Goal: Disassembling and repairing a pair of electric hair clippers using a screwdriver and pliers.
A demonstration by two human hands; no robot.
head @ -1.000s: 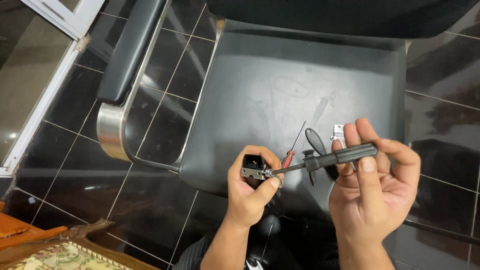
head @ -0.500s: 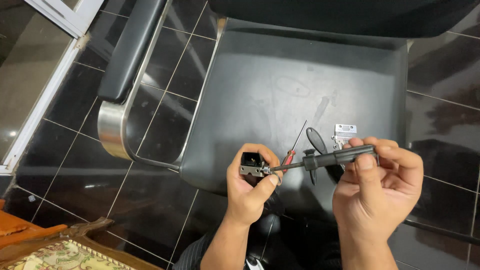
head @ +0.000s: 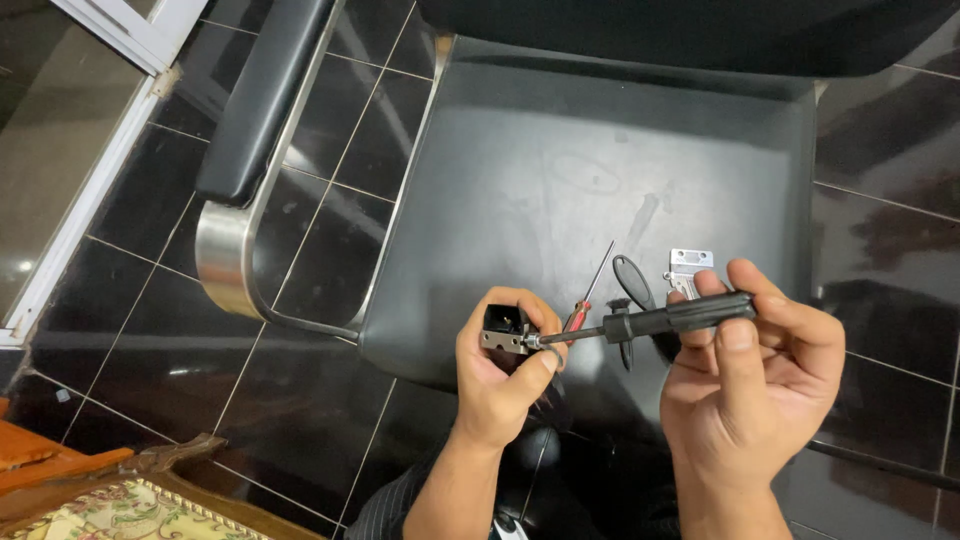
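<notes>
Head view, looking down. A small black device with a metal plate at its front end is gripped in the left hand, fingers wrapped closed around it, thumb pressed near the metal plate. A black-handled screwdriver is held in the right hand: fingers curled closed over the handle, thumb laid along its underside. The shaft is kept nearly level, pointing left, its tip met with the front of the device just beside the left thumb.

Both hands are held above the front part of a black padded chair seat. On the seat, behind the hands, a thin red-handled screwdriver is laid at a slant, partly hidden by the left fingers. Just beside it a dark oval piece is seen, partly covered by the black screwdriver. A small metal toothed blade is lying near the right fingertips.

A chrome armrest frame with a black pad is noted to the left, over a glossy black tiled floor. A carved wooden furniture edge with patterned fabric is seen at lower left.
</notes>
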